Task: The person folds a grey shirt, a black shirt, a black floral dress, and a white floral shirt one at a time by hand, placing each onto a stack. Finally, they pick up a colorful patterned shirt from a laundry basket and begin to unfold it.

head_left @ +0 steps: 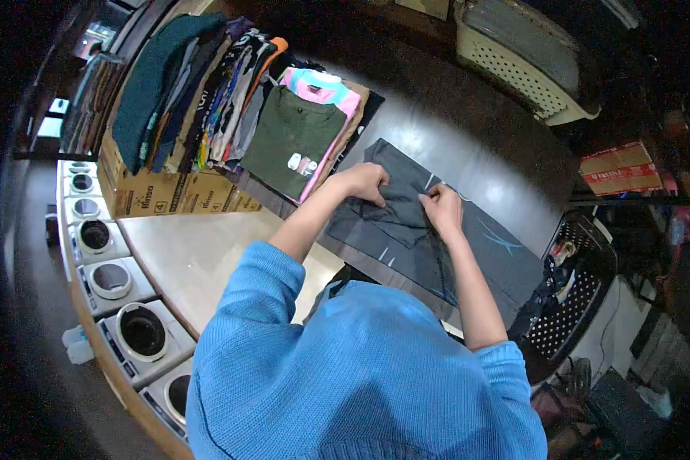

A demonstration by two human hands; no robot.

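Observation:
A dark grey garment lies spread on the table in front of me, its cloth wrinkled in the upper middle. It carries short white marks and a pale line design toward its right end. Near its left part, my left hand has its fingers curled down onto the cloth. My right hand pinches the fabric close to the far edge, thumb against fingers. Just left of my left hand is a stack of folded shirts, with a dark green T-shirt on top and a pink and light blue one beneath it.
Many folded clothes stand in a row on a cardboard box at the left. The dark table extends behind the garment. A cream basket sits at the back right, a black basket with clothes at the right. Washing machines line the far left.

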